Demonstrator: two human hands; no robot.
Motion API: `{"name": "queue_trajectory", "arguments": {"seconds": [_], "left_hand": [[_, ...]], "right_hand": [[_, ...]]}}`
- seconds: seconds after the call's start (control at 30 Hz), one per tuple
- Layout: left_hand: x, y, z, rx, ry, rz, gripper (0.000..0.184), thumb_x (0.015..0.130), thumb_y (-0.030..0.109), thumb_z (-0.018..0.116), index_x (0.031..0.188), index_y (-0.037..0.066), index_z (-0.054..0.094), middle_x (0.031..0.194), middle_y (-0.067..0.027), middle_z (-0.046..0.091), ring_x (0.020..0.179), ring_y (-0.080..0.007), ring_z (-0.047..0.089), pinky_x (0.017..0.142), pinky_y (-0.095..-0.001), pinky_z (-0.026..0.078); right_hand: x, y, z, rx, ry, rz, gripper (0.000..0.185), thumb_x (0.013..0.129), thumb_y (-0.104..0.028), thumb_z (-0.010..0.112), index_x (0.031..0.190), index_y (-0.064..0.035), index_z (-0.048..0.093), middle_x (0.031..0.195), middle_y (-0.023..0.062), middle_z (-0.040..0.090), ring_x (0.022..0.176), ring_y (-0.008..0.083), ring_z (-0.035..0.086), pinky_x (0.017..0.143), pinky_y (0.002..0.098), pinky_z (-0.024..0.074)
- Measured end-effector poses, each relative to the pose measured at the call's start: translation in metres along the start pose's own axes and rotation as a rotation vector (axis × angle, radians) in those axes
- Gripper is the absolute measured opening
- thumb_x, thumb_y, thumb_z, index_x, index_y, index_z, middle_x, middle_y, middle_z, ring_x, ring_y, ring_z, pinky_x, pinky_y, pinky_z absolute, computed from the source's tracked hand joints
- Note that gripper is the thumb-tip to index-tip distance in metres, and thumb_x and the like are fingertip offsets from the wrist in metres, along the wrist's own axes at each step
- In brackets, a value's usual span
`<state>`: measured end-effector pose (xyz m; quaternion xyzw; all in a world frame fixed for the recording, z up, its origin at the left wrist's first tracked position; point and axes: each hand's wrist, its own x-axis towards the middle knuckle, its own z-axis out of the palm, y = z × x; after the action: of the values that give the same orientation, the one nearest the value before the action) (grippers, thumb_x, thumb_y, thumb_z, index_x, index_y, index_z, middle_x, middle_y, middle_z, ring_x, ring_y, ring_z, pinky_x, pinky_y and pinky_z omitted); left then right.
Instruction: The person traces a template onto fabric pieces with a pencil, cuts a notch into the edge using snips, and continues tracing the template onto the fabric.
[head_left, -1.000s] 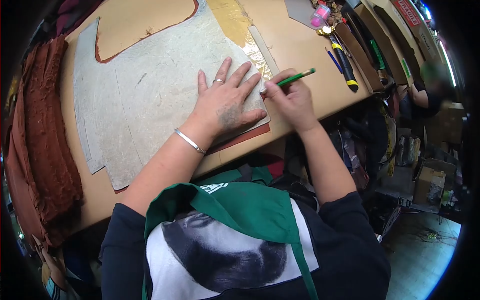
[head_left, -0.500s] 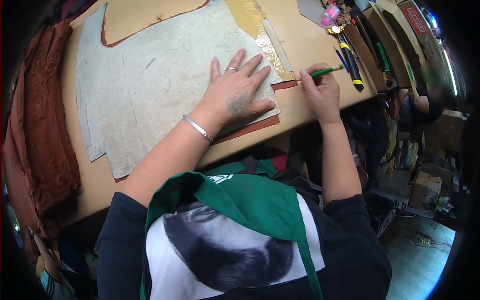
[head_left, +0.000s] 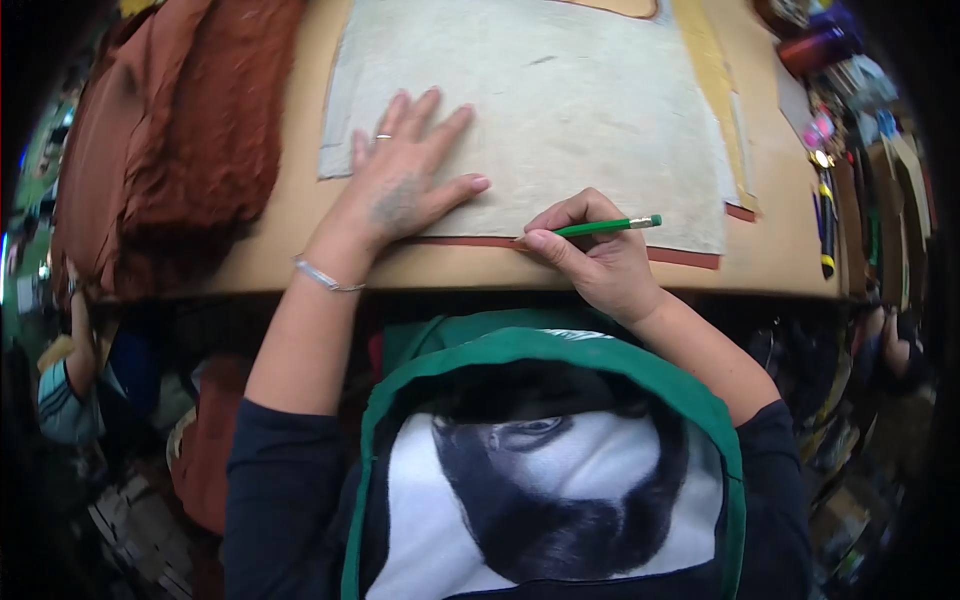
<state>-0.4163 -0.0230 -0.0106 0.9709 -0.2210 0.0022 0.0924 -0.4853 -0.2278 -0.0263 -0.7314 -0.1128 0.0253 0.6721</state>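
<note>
A: What's closest to us?

B: The green apron (head_left: 680,378), just below the near edge of the bench (head_left: 480,274). I'd leave a gap there, so loose cloth can't catch the forearms.

A: And the right hand (head_left: 600,250)?

B: Closed round a green pencil (head_left: 598,229), fingers and thumb pinching it low, near the point. The tip is at the near edge of the pale sheet (head_left: 580,130), where a red-brown strip (head_left: 685,258) shows from underneath.

A: How should that pencil be handled?

B: My advice: lean the point lightly against the sheet's edge and hold one slant throughout. If the slant changes, the line could wander; too much push might shift or bend the edge.

A: What's the left hand (head_left: 405,190) for?

B: It lies open, fingers spread, palm down on the sheet's left part, gripping nothing. I'd judge even pressure best, and closer to the pencil point would steady things more.

A: Where does the sheet lie?

B: Flat on the bench, over that strip, its right side meeting yellow tape (head_left: 710,70).

A: Anything further out?

B: A folded brown bundle (head_left: 230,100) at left, well apart from the pencil, and a black-and-yellow tool (head_left: 827,215) at right. Neither should hinder the stroke.
</note>
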Motion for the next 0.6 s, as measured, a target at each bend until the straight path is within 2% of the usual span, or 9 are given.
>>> {"name": "queue_trajectory", "arguments": {"seconds": [0.03, 0.13, 0.17, 0.37, 0.47, 0.57, 0.6], "left_hand": [[-0.003, -0.002, 0.008, 0.041, 0.051, 0.02, 0.055, 0.082, 0.047, 0.048, 0.131, 0.024, 0.037, 0.14, -0.009, 0.026, 0.13, -0.0327, 0.02, 0.095, -0.0644, 0.018], [-0.004, -0.007, 0.017, -0.03, 0.096, 0.009, 0.049, 0.086, 0.042, 0.045, 0.131, 0.024, 0.038, 0.14, -0.0074, 0.028, 0.13, -0.032, 0.02, 0.096, -0.0631, 0.018], [-0.004, -0.009, 0.019, -0.068, 0.121, 0.014, 0.042, 0.088, 0.036, 0.043, 0.129, 0.025, 0.041, 0.139, -0.0053, 0.029, 0.13, -0.0305, 0.022, 0.097, -0.0621, 0.018], [-0.003, -0.017, 0.026, -0.146, 0.181, 0.027, 0.037, 0.088, 0.03, 0.044, 0.125, 0.024, 0.046, 0.137, -0.0025, 0.033, 0.129, -0.0265, 0.025, 0.099, -0.0585, 0.019], [-0.003, -0.018, 0.027, -0.143, 0.197, 0.029, 0.037, 0.088, 0.033, 0.043, 0.124, 0.023, 0.047, 0.137, -0.0026, 0.034, 0.129, -0.0262, 0.025, 0.099, -0.0579, 0.019], [-0.004, -0.018, 0.029, -0.089, 0.203, 0.041, 0.046, 0.085, 0.044, 0.046, 0.126, 0.024, 0.045, 0.137, -0.0032, 0.033, 0.129, -0.0271, 0.025, 0.099, -0.0585, 0.02], [-0.004, -0.016, 0.027, -0.063, 0.199, 0.039, 0.052, 0.081, 0.049, 0.047, 0.126, 0.024, 0.044, 0.137, -0.004, 0.033, 0.129, -0.0277, 0.025, 0.098, -0.0587, 0.02]], "right_hand": [[0.005, 0.0, 0.012, 0.003, -0.013, -0.004, 0.018, 0.078, -0.011, 0.067, 0.073, -0.0028, 0.051, 0.068, 0.0031, 0.057, 0.062, 0.0066, 0.05, 0.055, 0.0217, 0.041], [0.016, 0.003, 0.044, -0.005, -0.035, -0.041, 0.02, 0.076, -0.013, 0.068, 0.073, -0.0021, 0.052, 0.065, 0.0036, 0.058, 0.058, 0.0067, 0.049, 0.051, 0.0222, 0.0408], [0.02, 0.004, 0.052, -0.012, -0.039, -0.059, 0.021, 0.076, -0.014, 0.069, 0.073, -0.0019, 0.052, 0.064, 0.0037, 0.058, 0.056, 0.0068, 0.049, 0.05, 0.0223, 0.0407], [0.03, 0.006, 0.073, -0.072, -0.063, -0.099, 0.022, 0.075, -0.014, 0.07, 0.07, -0.0022, 0.052, 0.064, 0.0057, 0.059, 0.054, 0.0086, 0.05, 0.049, 0.0242, 0.0413], [0.031, -0.002, 0.074, -0.193, -0.131, -0.059, 0.014, 0.076, -0.005, 0.067, 0.078, 0.0001, 0.054, 0.076, 0.0059, 0.061, 0.071, 0.008, 0.056, 0.064, 0.0212, 0.0464], [0.032, 0.009, 0.078, -0.103, -0.035, -0.21, 0.02, 0.074, -0.013, 0.07, 0.072, -0.0014, 0.053, 0.064, 0.0057, 0.058, 0.054, 0.0091, 0.052, 0.049, 0.0248, 0.042], [0.03, 0.006, 0.074, -0.104, -0.03, -0.165, 0.02, 0.074, -0.013, 0.07, 0.073, -0.0015, 0.054, 0.065, 0.0051, 0.058, 0.055, 0.009, 0.052, 0.05, 0.0243, 0.0424]]}}
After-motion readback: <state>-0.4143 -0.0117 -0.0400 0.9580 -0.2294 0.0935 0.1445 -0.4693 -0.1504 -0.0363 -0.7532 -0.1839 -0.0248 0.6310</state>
